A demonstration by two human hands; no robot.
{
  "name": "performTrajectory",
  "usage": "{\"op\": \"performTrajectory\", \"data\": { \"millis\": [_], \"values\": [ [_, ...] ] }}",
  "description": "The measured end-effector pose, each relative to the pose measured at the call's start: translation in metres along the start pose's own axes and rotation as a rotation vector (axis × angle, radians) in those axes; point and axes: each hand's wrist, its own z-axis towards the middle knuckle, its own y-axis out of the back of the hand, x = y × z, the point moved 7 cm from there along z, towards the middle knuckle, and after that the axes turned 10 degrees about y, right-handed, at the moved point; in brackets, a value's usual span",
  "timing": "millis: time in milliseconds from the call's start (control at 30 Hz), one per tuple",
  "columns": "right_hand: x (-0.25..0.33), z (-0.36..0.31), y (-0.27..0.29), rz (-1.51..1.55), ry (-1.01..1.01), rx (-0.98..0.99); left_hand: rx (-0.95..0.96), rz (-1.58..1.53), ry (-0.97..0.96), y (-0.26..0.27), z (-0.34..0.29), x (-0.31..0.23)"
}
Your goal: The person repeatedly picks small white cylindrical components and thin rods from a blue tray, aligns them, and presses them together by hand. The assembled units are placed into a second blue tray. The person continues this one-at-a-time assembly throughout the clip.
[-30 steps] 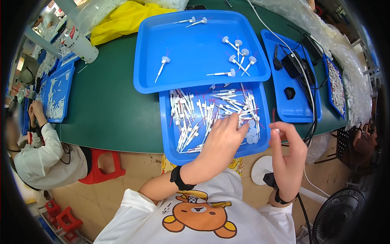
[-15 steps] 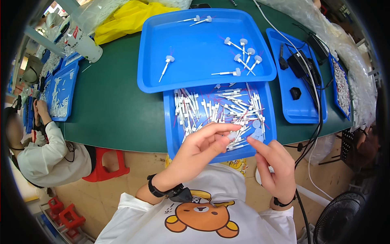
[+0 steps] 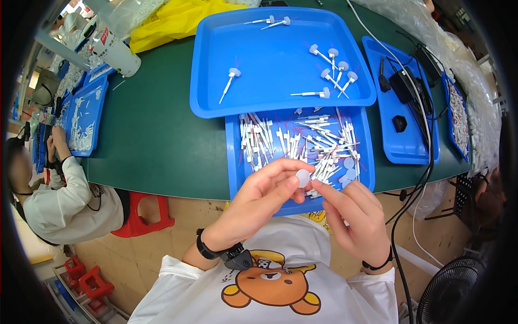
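My left hand point(image 3: 264, 188) is closed, with a small round translucent white disc point(image 3: 302, 178) pinched between thumb and fingers. Just to the right of the disc is the tip of my right hand's point(image 3: 356, 218) index finger; whether it touches the disc I cannot tell. The right thumb stands apart from that finger, and nothing shows between them. Beneath both hands lies a blue tray point(image 3: 233, 162) with many thin white plastic sticks point(image 3: 256, 137), some with fine red threads. Several loose discs point(image 3: 350, 174) rest at its right side.
A second blue tray point(image 3: 259, 70) overlaps the far edge, holding several sticks with discs fitted on their ends point(image 3: 231, 83). Rightward, another blue tray point(image 3: 402, 148) carries black adapters and cables. A white cup point(image 3: 116, 54) and yellow bag point(image 3: 170, 24) stand left. A co-worker point(image 3: 65, 200) sits far left.
The disc in my left hand has turned its flat face into view. My right index finger has moved left, closer to it. The view has shifted slightly.
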Motion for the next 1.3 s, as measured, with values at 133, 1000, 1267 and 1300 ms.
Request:
{"op": "performTrajectory", "data": {
  "millis": [133,1000,1267,1300],
  "values": [
    [0.002,0.000,0.000,-0.016,0.029,-0.019,0.004,-0.003,0.025,0.000,0.002,0.002],
    [0.008,0.003,0.005,-0.183,0.109,-0.031,-0.062,0.146,-0.157,0.003,-0.004,-0.010],
    [0.016,0.003,0.006,-0.301,0.209,-0.039,-0.114,0.157,-0.136,0.006,-0.006,-0.009],
    [0.017,0.004,0.006,-0.312,0.218,-0.030,-0.115,0.162,-0.126,0.006,-0.006,-0.009]
  ]
}}
